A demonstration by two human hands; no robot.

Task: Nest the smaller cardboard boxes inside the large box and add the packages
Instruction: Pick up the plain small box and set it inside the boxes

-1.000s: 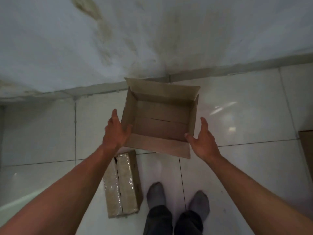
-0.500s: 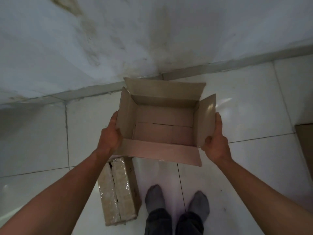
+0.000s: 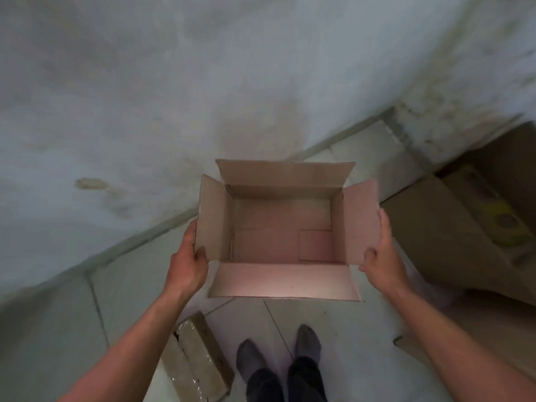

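I hold a small open cardboard box [image 3: 282, 230] in the air in front of me, its four flaps spread out and its inside empty. My left hand [image 3: 187, 264] grips its left flap and side. My right hand [image 3: 383, 256] grips the right flap. A large brown cardboard box [image 3: 452, 227] lies on the floor at the right, partly cut off by the frame edge. A small package wrapped in clear plastic [image 3: 197, 361] lies on the tiles at the lower left, near my left forearm.
A stained white wall [image 3: 203, 82] runs across the top, meeting the tiled floor [image 3: 121, 291] along a grey skirting line. My two feet in grey socks [image 3: 278, 352] stand below the held box. Flat cardboard [image 3: 493, 338] lies at the lower right.
Both hands have closed on the small box's side flaps and lifted it. My view has turned right, bringing the large box into sight.
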